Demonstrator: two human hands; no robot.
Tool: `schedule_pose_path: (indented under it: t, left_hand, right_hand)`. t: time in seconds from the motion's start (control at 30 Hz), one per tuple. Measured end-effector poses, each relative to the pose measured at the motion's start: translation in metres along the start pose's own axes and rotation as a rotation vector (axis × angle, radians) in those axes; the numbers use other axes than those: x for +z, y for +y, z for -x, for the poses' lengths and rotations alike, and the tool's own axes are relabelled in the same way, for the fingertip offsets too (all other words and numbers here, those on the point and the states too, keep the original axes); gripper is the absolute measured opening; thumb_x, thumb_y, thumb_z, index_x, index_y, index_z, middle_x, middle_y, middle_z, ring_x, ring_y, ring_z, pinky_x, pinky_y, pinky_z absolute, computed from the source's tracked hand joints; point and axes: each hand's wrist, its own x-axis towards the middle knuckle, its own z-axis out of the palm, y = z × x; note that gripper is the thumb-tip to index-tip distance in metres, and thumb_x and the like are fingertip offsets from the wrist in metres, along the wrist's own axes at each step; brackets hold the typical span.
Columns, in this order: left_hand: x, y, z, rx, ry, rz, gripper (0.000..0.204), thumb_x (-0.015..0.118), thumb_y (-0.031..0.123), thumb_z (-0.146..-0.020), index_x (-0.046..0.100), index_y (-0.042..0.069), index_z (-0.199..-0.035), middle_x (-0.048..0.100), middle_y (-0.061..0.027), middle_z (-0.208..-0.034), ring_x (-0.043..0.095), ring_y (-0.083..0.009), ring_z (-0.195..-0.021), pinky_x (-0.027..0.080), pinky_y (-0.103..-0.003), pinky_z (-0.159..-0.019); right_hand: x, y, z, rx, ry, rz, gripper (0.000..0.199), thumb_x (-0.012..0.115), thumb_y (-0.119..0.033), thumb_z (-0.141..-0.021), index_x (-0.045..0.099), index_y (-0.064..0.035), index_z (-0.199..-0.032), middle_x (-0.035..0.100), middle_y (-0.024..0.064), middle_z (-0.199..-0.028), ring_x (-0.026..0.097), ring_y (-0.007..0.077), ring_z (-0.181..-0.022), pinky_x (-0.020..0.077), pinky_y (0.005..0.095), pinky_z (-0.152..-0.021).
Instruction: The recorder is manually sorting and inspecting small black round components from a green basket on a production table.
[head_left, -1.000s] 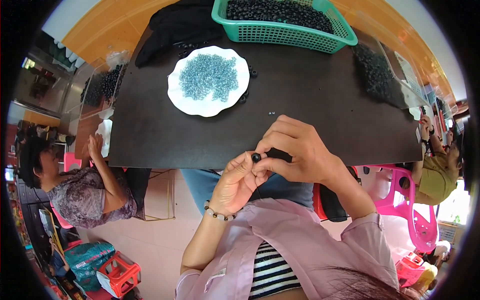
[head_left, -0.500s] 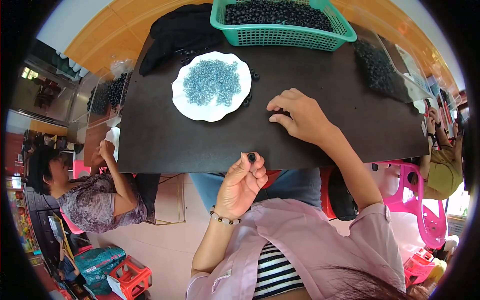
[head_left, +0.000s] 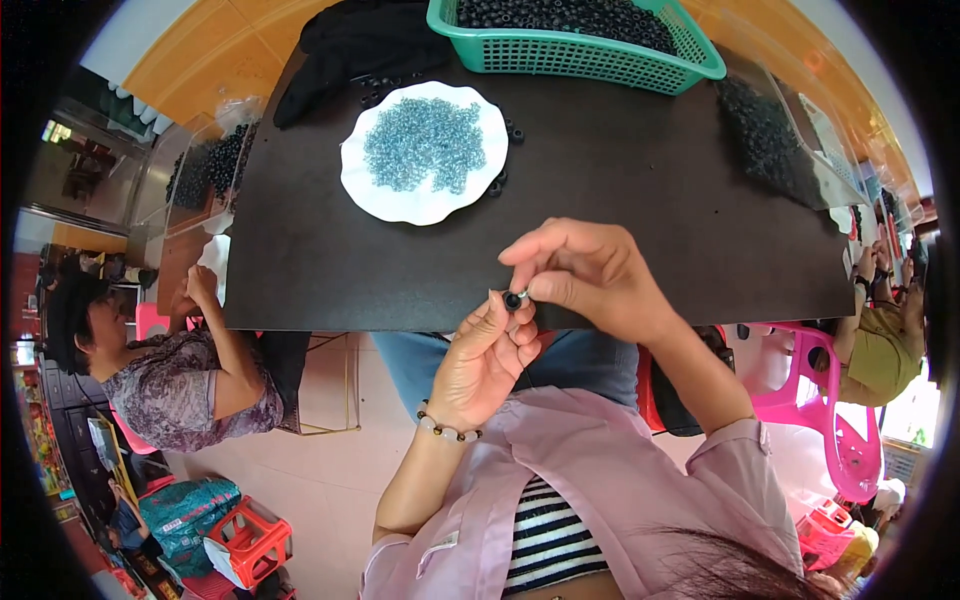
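Observation:
My left hand (head_left: 472,368) is raised palm up at the table's near edge, thumb and fingers closed on a small round black plastic piece (head_left: 512,301) with a hollow centre. From the right, my right hand (head_left: 603,282) meets it, thumb and forefinger pinched on a tiny pale, shiny piece (head_left: 525,294) touching the black one's rim. Beyond my hands lies a white scalloped plate (head_left: 408,209) with a heap of small clear bluish pieces (head_left: 425,140). A few loose black pieces (head_left: 498,184) sit along the plate's right edge.
A green plastic basket (head_left: 590,58) full of black pieces stands at the back of the dark table (head_left: 620,180). Black cloth (head_left: 365,50) lies back left; a clear bag of black pieces (head_left: 765,130) is at right. People sit on both sides, near a pink chair (head_left: 835,420).
My right hand has moved left and nearer to me, from over the table to the black piece. The left hand stays nearly in place; the view has shifted slightly.

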Motion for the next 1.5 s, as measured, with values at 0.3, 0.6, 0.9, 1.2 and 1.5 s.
schedule_pose_path:
  t: [0.3, 0.6, 0.9, 1.2, 1.5]
  left_hand:
    - [0.007, -0.003, 0.006, -0.01, 0.002, 0.083, 0.024, 0.052, 0.033, -0.098, 0.06, 0.01, -0.1, 0.057, 0.0028, -0.087, 0.051, -0.0088, -0.077, 0.045, -0.026, -0.081]
    - [0.011, -0.004, 0.008, 0.036, 0.028, 0.008, 0.028, 0.053, 0.035, -0.098, 0.062, 0.009, -0.098, 0.057, 0.0034, -0.086, 0.05, -0.0075, -0.075, 0.045, -0.024, -0.077]
    - [0.012, -0.006, 0.005, -0.018, 0.084, 0.08, 0.027, 0.054, 0.037, -0.097, 0.06, 0.011, -0.099, 0.056, 0.004, -0.086, 0.049, -0.0066, -0.074, 0.043, -0.022, -0.071]
    - [0.018, -0.012, 0.008, -0.094, 0.105, 0.205, 0.026, 0.054, 0.036, -0.097, 0.058, 0.01, -0.101, 0.056, 0.0038, -0.086, 0.051, -0.0068, -0.075, 0.045, -0.02, -0.068]
    - [0.025, -0.022, 0.017, -0.065, 0.087, 0.103, 0.027, 0.054, 0.036, -0.097, 0.06, 0.009, -0.098, 0.058, 0.0036, -0.084, 0.052, -0.0058, -0.072, 0.046, -0.02, -0.068]
  right_hand:
    - [0.015, 0.013, 0.007, -0.068, 0.074, -0.065, 0.024, 0.062, 0.001, -0.089, 0.062, 0.0038, -0.113, 0.062, 0.0073, -0.092, 0.062, 0.0115, -0.08, 0.0518, 0.0241, -0.072]
    - [0.014, 0.01, 0.012, -0.114, 0.122, 0.206, 0.023, 0.062, 0.002, -0.089, 0.064, 0.0026, -0.111, 0.06, 0.0063, -0.091, 0.062, 0.0113, -0.078, 0.0516, 0.0231, -0.071]
    - [0.01, 0.012, 0.011, -0.121, 0.132, 0.315, 0.022, 0.059, -0.001, -0.091, 0.065, 0.0001, -0.113, 0.055, 0.0053, -0.094, 0.061, 0.0086, -0.076, 0.053, 0.0219, -0.071]
    - [0.01, 0.003, 0.015, -0.45, 0.166, 0.774, 0.026, 0.068, 0.0, -0.079, 0.07, -0.0056, -0.104, 0.066, 0.0019, -0.08, 0.055, 0.0153, -0.078, 0.0468, 0.0273, -0.07]
    - [0.007, 0.0, 0.034, -0.408, 0.138, 0.639, 0.029, 0.069, 0.004, -0.077, 0.069, -0.0044, -0.105, 0.066, 0.0039, -0.086, 0.056, 0.012, -0.077, 0.0482, 0.0248, -0.071]
